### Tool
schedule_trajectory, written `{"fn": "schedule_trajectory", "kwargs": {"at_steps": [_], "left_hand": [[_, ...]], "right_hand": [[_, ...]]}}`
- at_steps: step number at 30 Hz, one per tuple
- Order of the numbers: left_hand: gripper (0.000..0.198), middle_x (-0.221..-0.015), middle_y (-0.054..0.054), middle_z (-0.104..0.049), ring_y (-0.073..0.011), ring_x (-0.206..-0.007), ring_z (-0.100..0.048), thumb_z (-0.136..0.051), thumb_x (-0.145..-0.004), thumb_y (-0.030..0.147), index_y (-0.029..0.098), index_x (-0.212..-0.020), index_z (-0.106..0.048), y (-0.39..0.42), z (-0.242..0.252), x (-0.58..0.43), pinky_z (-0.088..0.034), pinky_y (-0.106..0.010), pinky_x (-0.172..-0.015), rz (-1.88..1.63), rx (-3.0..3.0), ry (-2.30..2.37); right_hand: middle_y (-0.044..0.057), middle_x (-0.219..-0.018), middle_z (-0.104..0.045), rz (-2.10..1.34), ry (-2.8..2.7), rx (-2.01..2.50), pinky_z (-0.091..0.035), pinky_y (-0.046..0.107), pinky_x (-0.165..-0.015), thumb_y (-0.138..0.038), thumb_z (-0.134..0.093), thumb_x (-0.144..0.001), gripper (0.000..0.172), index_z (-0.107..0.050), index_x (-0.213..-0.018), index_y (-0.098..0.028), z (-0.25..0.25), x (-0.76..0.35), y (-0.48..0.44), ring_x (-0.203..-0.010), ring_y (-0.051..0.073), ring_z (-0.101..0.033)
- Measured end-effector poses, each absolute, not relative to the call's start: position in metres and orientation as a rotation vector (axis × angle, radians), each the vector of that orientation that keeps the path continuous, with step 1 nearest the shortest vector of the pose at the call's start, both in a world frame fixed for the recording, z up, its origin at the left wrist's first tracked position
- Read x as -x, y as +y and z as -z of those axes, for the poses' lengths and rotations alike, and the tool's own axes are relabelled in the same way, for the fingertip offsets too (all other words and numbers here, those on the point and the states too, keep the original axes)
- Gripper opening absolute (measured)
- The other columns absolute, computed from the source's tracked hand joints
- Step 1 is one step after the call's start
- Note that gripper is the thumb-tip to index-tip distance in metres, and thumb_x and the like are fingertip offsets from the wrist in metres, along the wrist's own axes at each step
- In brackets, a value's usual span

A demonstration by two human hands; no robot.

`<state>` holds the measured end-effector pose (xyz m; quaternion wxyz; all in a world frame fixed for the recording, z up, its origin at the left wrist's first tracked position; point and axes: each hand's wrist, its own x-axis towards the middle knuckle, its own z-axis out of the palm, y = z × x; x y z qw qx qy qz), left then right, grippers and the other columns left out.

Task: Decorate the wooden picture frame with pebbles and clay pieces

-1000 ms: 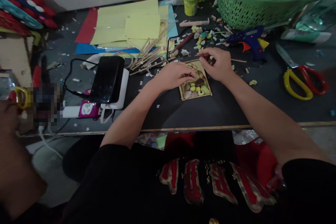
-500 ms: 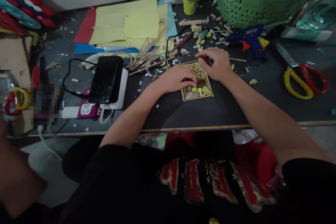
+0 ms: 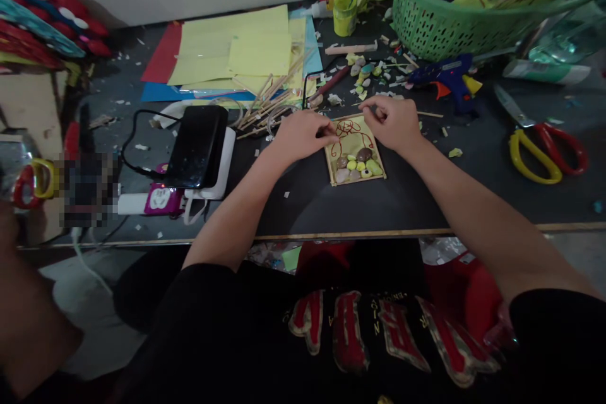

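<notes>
The frame (image 3: 356, 153) is touched at its top edge by left hand (image 3: 302, 133) and right hand (image 3: 394, 122), set apart; grip cannot be told.

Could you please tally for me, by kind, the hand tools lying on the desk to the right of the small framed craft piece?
Glue gun: 1
Scissors: 1
Total: 2
</notes>
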<state>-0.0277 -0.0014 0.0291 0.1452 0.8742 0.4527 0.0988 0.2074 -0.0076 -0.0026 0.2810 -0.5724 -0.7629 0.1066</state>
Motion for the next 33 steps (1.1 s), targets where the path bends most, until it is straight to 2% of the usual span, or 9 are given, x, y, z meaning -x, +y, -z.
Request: {"fn": "schedule_trajectory", "kwargs": {"at_steps": [4,8,10,14,17,22,28,33], "left_hand": [[0.019,-0.081,-0.001,-0.072,-0.0195,-0.079,-0.065,-0.064,-0.086,0.036,0.024,-0.099,-0.071,-0.012,-0.026,0.011,-0.043,-0.029,-0.069,-0.213,-2.472,1.488],[0.017,-0.092,-0.004,-0.072,-0.021,-0.085,-0.066,-0.056,-0.09,0.03,0.023,-0.1,-0.07,-0.012,-0.022,0.003,-0.045,-0.031,-0.072,-0.247,-2.48,1.563],[0.018,-0.098,-0.005,-0.072,-0.0214,-0.091,-0.066,-0.055,-0.091,0.027,0.022,-0.099,-0.07,-0.005,-0.018,0.004,-0.047,-0.032,-0.076,-0.304,-2.48,1.558],[0.015,-0.099,-0.006,-0.07,-0.0195,-0.099,-0.064,-0.056,-0.09,0.023,0.019,-0.093,-0.071,0.008,-0.009,0.009,-0.049,-0.031,-0.087,-0.438,-2.506,1.429],[0.015,-0.097,-0.006,-0.07,-0.0192,-0.097,-0.064,-0.057,-0.09,0.022,0.018,-0.092,-0.071,0.012,-0.006,0.011,-0.049,-0.032,-0.089,-0.489,-2.495,1.415],[0.018,-0.097,-0.009,-0.069,-0.0203,-0.098,-0.064,-0.053,-0.09,0.018,0.015,-0.092,-0.071,0.01,0.001,0.006,-0.05,-0.033,-0.089,-0.551,-2.504,1.422],[0.022,-0.099,-0.009,-0.069,-0.0204,-0.099,-0.064,-0.048,-0.093,0.018,0.015,-0.095,-0.07,0.009,0.01,0.004,-0.051,-0.033,-0.085,-0.578,-2.563,1.451],[0.022,-0.1,-0.009,-0.069,-0.0204,-0.099,-0.064,-0.048,-0.095,0.02,0.015,-0.097,-0.07,0.009,0.014,0.005,-0.051,-0.033,-0.088,-0.599,-2.549,1.46]], "right_hand": [[0.0,-0.057,-0.056,-0.299,-2.051,1.508,-0.039,0.03,-0.064,-0.036,-0.051,-0.088,0.029,-0.073,-0.099,-0.02,0.004,-0.208,-0.005,-0.055,0.015,-0.052],[-0.001,-0.053,-0.054,-0.387,-2.169,1.432,-0.038,0.029,-0.062,-0.041,-0.054,-0.088,0.03,-0.074,-0.097,-0.021,0.0,-0.21,-0.006,-0.052,0.013,-0.049],[-0.001,-0.054,-0.058,-0.527,-2.237,1.367,-0.038,0.029,-0.061,-0.044,-0.057,-0.086,0.031,-0.076,-0.097,-0.022,-0.006,-0.21,-0.009,-0.052,0.013,-0.05],[0.004,-0.07,-0.073,-0.829,-2.384,1.208,-0.041,0.029,-0.061,-0.046,-0.064,-0.081,0.028,-0.079,-0.084,-0.022,-0.018,-0.21,-0.017,-0.06,0.015,-0.059],[0.005,-0.073,-0.074,-0.885,-2.439,1.126,-0.042,0.029,-0.059,-0.046,-0.064,-0.081,0.029,-0.078,-0.074,-0.022,-0.022,-0.209,-0.021,-0.06,0.015,-0.06],[0.004,-0.068,-0.071,-0.931,-2.429,1.089,-0.042,0.029,-0.058,-0.046,-0.066,-0.079,0.027,-0.078,-0.075,-0.022,-0.023,-0.207,-0.022,-0.058,0.014,-0.058],[0.004,-0.064,-0.07,-0.774,-2.61,1.212,-0.041,0.032,-0.054,-0.042,-0.065,-0.08,0.024,-0.075,-0.067,-0.024,-0.038,-0.197,-0.023,-0.053,0.014,-0.055],[0.003,-0.062,-0.066,-0.469,-2.708,1.686,-0.04,0.034,-0.053,-0.028,-0.073,-0.073,0.011,-0.073,-0.063,-0.027,-0.055,-0.169,-0.029,-0.055,0.018,-0.056]]}}
